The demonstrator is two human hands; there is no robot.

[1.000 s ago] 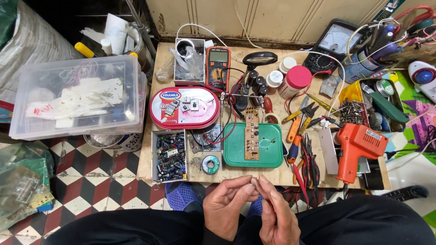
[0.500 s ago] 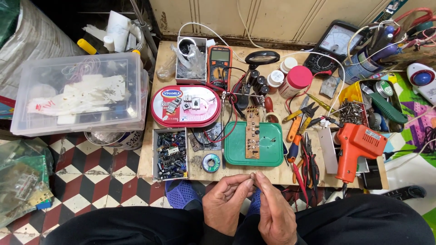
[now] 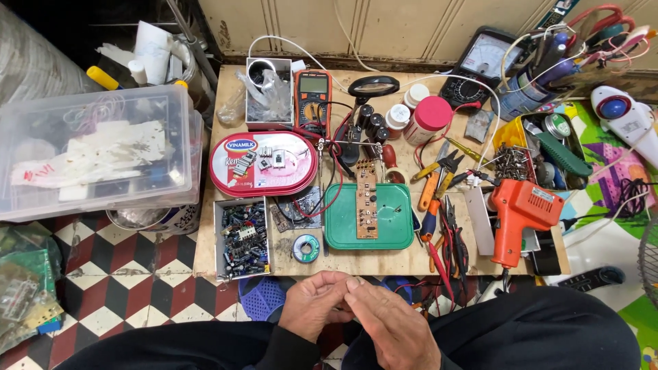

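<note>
My left hand [image 3: 314,306] and my right hand [image 3: 396,329] meet over my lap at the bottom centre, just in front of the low wooden board [image 3: 205,226]. Their fingertips press together on a small part that is almost hidden and too small to identify. The left fingers are curled, while the right fingers lie straighter over them. Closest on the board are a small solder reel [image 3: 306,247] and a green tray [image 3: 397,216] with a brown circuit strip [image 3: 366,200] lying on it.
A small box of electronic parts [image 3: 242,238] and a red oval tin [image 3: 263,163] sit at the board's left. An orange multimeter [image 3: 312,96], pliers [image 3: 436,199] and an orange heat gun [image 3: 515,216] lie further right. A clear plastic bin [image 3: 96,147] stands on the checkered floor.
My hands stay together over my lap. The fingers have shifted slightly around the small part, and the view has moved a little.
</note>
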